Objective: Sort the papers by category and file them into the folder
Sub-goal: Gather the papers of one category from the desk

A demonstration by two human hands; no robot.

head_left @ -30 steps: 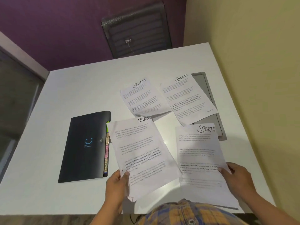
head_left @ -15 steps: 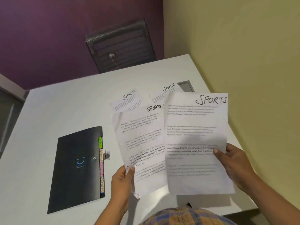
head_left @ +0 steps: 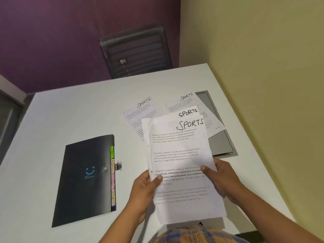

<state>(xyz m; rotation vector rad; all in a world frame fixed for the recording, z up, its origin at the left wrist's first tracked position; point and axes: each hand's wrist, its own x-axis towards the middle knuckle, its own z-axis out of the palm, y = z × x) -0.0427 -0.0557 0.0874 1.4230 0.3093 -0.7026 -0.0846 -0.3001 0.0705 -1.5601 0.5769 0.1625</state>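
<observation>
Two white sheets headed SPORTS [head_left: 182, 155] are stacked one over the other and lifted above the white table [head_left: 70, 116]. My left hand [head_left: 145, 186] grips their left edge, thumb on top. My right hand [head_left: 222, 178] grips the right edge, thumb on the page. Two more SPORTS sheets lie flat behind them, one at the middle [head_left: 140, 111] and one to the right [head_left: 189, 102]. The black expanding folder [head_left: 84, 179] lies shut at the left, coloured index tabs [head_left: 112, 178] showing along its right side.
A grey flat panel [head_left: 220, 141] lies under the right-hand sheet near the yellow wall [head_left: 263, 85]. A black mesh chair [head_left: 135, 51] stands behind the table's far edge against the purple wall.
My two hands have come together: the sheet in my right hand now lies on top of the one in my left, and both hands hold the stack.
</observation>
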